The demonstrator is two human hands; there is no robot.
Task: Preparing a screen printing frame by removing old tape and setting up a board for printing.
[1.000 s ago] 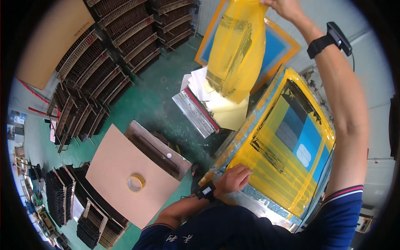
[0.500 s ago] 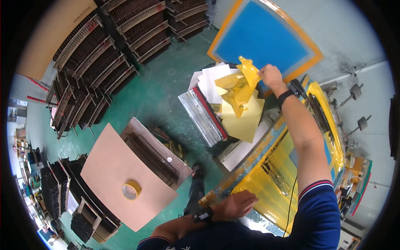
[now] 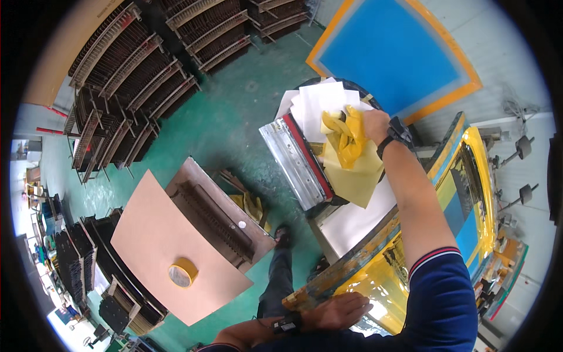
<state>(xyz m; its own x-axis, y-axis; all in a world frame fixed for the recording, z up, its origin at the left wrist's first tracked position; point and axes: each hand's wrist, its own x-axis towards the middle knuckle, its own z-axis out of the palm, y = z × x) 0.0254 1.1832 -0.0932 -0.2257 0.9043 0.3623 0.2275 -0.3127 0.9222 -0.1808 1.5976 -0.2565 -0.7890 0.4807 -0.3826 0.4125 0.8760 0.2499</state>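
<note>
My right hand (image 3: pixel 375 125) reaches out over a bin of waste sheets, closed on a crumpled, glossy yellow film (image 3: pixel 350 141), perhaps tape. The film lies over white sheets (image 3: pixel 319 100) and a pale yellow sheet (image 3: pixel 359 182) in the dark round bin (image 3: pixel 370 94). Close to my body, my left hand (image 3: pixel 340 311) lies with bent fingers by the near end of a yellow-smeared screen frame (image 3: pixel 369 237); the fingertips are partly hidden. Shiny yellow coating (image 3: pixel 378 281) covers much of that frame's screen.
A roll of yellow tape (image 3: pixel 183 273) sits on a pinkish board (image 3: pixel 176 240) at left. A silver metal bar (image 3: pixel 293 158) with a red strip leans beside the bin. Wire racks (image 3: pixel 129 64) stand far left. A blue screen with an orange border (image 3: pixel 393 58) leans behind.
My right hand has lowered the yellow film onto the sheets in the bin, where it is more bunched. My left hand stays near the frame, its fingers more bent. The view has shifted slightly.
</note>
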